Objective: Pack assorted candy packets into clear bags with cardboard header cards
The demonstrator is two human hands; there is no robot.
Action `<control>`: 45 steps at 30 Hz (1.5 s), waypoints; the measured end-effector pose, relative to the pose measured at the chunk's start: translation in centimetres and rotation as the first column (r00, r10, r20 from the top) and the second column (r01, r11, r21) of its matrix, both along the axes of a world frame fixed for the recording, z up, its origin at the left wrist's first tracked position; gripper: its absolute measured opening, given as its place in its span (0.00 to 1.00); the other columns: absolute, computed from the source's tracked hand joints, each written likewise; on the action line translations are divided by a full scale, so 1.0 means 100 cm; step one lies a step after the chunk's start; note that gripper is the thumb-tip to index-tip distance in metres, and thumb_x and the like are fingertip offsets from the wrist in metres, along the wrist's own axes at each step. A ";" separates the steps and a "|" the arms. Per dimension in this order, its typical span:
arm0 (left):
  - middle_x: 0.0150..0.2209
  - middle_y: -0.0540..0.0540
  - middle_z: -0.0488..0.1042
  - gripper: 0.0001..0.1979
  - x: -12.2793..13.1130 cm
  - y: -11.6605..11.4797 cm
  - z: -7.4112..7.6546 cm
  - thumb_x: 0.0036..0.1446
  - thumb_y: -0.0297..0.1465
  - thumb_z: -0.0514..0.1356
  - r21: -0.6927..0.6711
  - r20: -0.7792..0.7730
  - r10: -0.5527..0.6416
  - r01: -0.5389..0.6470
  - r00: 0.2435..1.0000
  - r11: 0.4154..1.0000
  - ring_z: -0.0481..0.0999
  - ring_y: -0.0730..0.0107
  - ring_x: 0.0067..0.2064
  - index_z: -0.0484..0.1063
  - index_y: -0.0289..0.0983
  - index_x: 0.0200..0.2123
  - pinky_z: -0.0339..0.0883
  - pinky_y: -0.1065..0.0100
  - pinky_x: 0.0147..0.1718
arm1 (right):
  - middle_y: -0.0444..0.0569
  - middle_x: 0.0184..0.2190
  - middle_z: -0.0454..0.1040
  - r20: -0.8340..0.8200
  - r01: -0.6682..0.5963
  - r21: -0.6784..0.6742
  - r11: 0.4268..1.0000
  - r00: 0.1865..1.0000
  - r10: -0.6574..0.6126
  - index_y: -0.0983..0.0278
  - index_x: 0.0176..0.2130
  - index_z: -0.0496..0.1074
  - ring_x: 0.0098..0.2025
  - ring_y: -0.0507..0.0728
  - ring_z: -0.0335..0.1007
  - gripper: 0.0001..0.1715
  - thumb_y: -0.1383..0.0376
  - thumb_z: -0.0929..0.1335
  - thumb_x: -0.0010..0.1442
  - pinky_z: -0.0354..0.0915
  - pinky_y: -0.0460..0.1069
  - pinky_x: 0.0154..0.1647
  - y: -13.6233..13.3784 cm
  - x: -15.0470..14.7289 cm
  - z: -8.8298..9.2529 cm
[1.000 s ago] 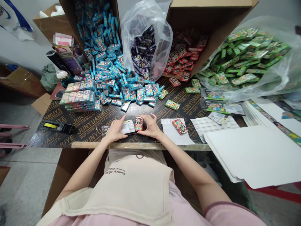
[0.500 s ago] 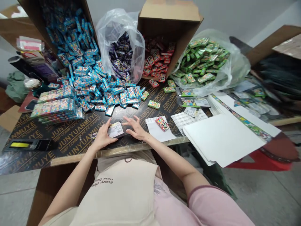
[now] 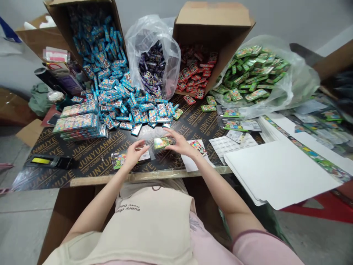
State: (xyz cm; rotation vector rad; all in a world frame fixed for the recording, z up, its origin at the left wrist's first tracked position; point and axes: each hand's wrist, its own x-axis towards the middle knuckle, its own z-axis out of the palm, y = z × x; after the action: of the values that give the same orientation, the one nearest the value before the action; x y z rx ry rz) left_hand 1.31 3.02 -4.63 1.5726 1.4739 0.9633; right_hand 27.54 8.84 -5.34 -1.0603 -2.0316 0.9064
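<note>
A small green printed box (image 3: 162, 142) is held up just above the table in my right hand (image 3: 179, 142), its thumb and fingers closed on the near end. My left hand (image 3: 134, 154) hovers to the left of it, fingers curved and apart from the thumb, with nothing visible between them. Under the left hand lies a flat black package with a green print (image 3: 119, 160) and a white barcode label (image 3: 144, 155); the hand covers its middle. Beside my right wrist a red printed box (image 3: 198, 147) rests on white paper (image 3: 190, 162).
Blue boxes (image 3: 118, 95) spill from a carton at the back left. Behind stand a bag of purple boxes (image 3: 151, 70), a carton of red ones (image 3: 193, 79) and a bag of green ones (image 3: 253, 77). Stacked packs (image 3: 78, 123), a tape dispenser (image 3: 51, 162) and white sheets (image 3: 281, 165) flank me.
My right hand has taken the loose green box from the table and brought it towards my left hand. The left hand has let go of the labelled package. The view has shifted left.
</note>
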 end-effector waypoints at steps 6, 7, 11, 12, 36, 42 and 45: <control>0.35 0.44 0.77 0.16 0.024 -0.017 0.033 0.40 0.31 0.70 0.042 -0.333 -0.203 0.230 0.921 0.972 0.73 0.57 0.40 0.80 0.39 0.37 0.65 0.59 0.44 | 0.48 0.44 0.75 -0.075 -0.137 -0.115 0.984 0.989 0.129 0.56 0.58 0.62 0.37 0.57 0.71 0.39 0.57 0.74 0.50 0.67 0.54 0.43 -0.031 -0.048 0.029; 0.31 0.45 0.77 0.10 0.026 -0.020 0.033 0.42 0.30 0.68 0.012 -0.304 -0.209 0.223 0.930 0.975 0.74 0.59 0.36 0.80 0.39 0.33 0.65 0.61 0.41 | 0.48 0.44 0.75 -0.113 -0.101 -0.130 0.986 0.990 0.086 0.56 0.56 0.64 0.35 0.55 0.70 0.37 0.56 0.75 0.49 0.68 0.52 0.39 -0.032 -0.053 0.029; 0.27 0.47 0.76 0.12 0.031 -0.027 0.029 0.45 0.33 0.66 -0.123 0.088 -0.110 0.120 0.990 0.985 0.73 0.67 0.29 0.79 0.36 0.34 0.66 0.68 0.31 | 0.44 0.32 0.72 -0.237 0.109 -0.203 0.973 0.959 -0.157 0.58 0.47 0.68 0.28 0.53 0.66 0.29 0.52 0.75 0.48 0.65 0.49 0.31 -0.040 -0.073 0.020; 0.26 0.48 0.76 0.13 0.031 -0.027 0.027 0.44 0.35 0.67 -0.173 0.196 -0.066 0.101 0.978 0.980 0.72 0.68 0.28 0.78 0.35 0.35 0.65 0.69 0.29 | 0.43 0.29 0.70 -0.238 0.151 -0.223 0.963 0.950 -0.204 0.59 0.46 0.69 0.27 0.53 0.65 0.28 0.51 0.74 0.49 0.65 0.49 0.30 -0.042 -0.077 0.018; 0.53 0.36 0.69 0.57 -0.054 -0.002 -0.022 0.36 0.36 0.72 -0.037 -0.597 -0.272 0.313 0.755 0.949 0.67 0.45 0.56 0.46 0.38 0.68 0.58 0.51 0.55 | 0.55 0.54 0.70 0.288 0.084 0.212 0.974 0.947 -0.144 0.59 0.57 0.63 0.59 0.70 0.59 0.44 0.58 0.75 0.42 0.43 0.66 0.60 -0.038 -0.055 -0.029; 0.57 0.37 0.66 0.60 -0.052 -0.010 -0.018 0.35 0.33 0.72 -0.044 -0.401 -0.369 0.385 0.838 0.922 0.67 0.48 0.56 0.43 0.39 0.68 0.58 0.52 0.56 | 0.56 0.60 0.65 0.058 -0.162 -0.058 0.985 0.984 0.166 0.58 0.63 0.55 0.62 0.67 0.60 0.54 0.56 0.77 0.42 0.46 0.66 0.63 -0.040 -0.050 -0.024; 0.54 0.39 0.67 0.57 -0.044 -0.008 -0.012 0.33 0.34 0.73 -0.008 -0.295 -0.286 0.297 0.912 0.955 0.69 0.51 0.53 0.50 0.39 0.67 0.61 0.54 0.54 | 0.55 0.64 0.60 -0.214 -0.204 -0.201 0.958 0.964 0.160 0.55 0.64 0.53 0.65 0.65 0.56 0.57 0.53 0.77 0.42 0.51 0.62 0.65 -0.038 -0.056 -0.018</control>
State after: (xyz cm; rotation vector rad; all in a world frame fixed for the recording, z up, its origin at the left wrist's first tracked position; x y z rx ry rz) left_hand -3.10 2.23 -5.87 1.9635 1.3644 0.6050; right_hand 21.92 5.05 -7.13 -0.8667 -1.9173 1.3068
